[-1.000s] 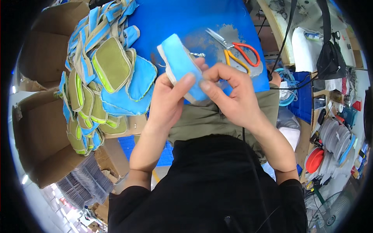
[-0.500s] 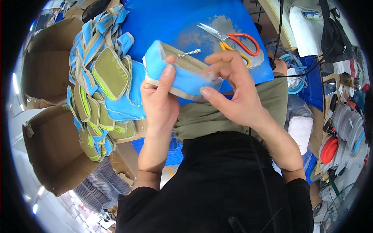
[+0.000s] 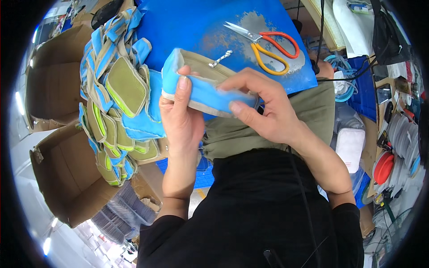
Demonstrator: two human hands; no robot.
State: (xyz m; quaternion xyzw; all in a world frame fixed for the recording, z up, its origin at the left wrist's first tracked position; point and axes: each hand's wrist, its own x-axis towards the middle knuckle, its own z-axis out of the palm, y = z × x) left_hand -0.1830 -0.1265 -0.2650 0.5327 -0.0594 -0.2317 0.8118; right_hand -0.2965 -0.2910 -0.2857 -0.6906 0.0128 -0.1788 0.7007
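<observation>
Above the lap, both hands clamp a blue pouch (image 3: 203, 87): left hand (image 3: 181, 118) steadies its end, right hand (image 3: 263, 109) pinches its edge, zipper side up for inspection. Scissors (image 3: 268, 42) lie beyond.

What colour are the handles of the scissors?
One handle of the scissors is red-orange, the other yellow-orange; the head view shows them on the blue board.

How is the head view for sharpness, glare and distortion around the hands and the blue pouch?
Head view: the blue pouch, left hand and right hand are sharp and evenly lit; the scissors are crisp too. Fisheye bending curves the cardboard boxes toward the rim, with a black border around the picture. Small bright light spots glare at the far left edge.
</observation>
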